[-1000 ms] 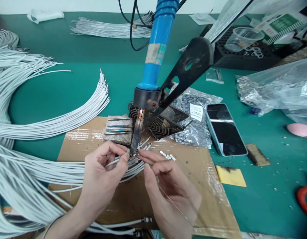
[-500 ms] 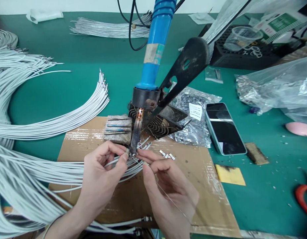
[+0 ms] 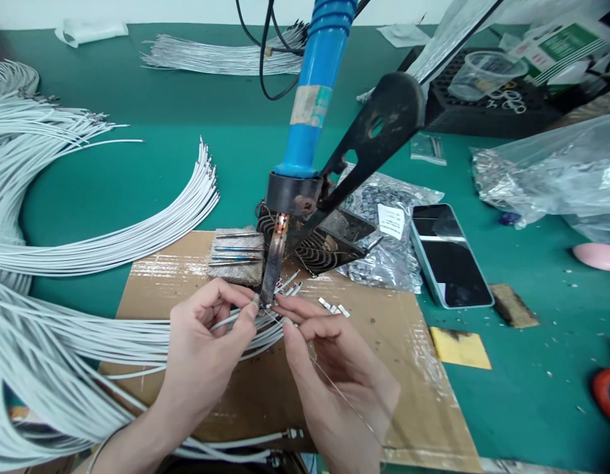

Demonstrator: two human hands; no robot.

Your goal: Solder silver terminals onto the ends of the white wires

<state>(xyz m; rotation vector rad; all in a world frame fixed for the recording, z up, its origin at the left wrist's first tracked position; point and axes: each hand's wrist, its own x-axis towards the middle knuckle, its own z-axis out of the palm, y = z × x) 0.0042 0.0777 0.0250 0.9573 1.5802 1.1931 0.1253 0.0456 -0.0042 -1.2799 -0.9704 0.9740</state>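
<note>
A blue-handled soldering iron [image 3: 309, 112] is clamped in a black stand [image 3: 379, 128], its tip [image 3: 270, 280] pointing down at a sheet of cardboard [image 3: 408, 368]. My left hand [image 3: 206, 349] pinches the end of a white cable [image 3: 230, 319] right under the tip. My right hand [image 3: 334, 368] is closed on a thin solder wire [image 3: 344, 401] whose end meets the same spot. Both sets of fingertips nearly touch below the tip.
Bundles of white cables [image 3: 112, 243] fan over the green table at left. A small fan [image 3: 315, 247] and a grey block [image 3: 236, 253] sit behind the iron. A phone [image 3: 450, 253], plastic bags [image 3: 547, 174], a yellow sponge [image 3: 460, 347] and small metal terminals [image 3: 333, 307] lie to the right.
</note>
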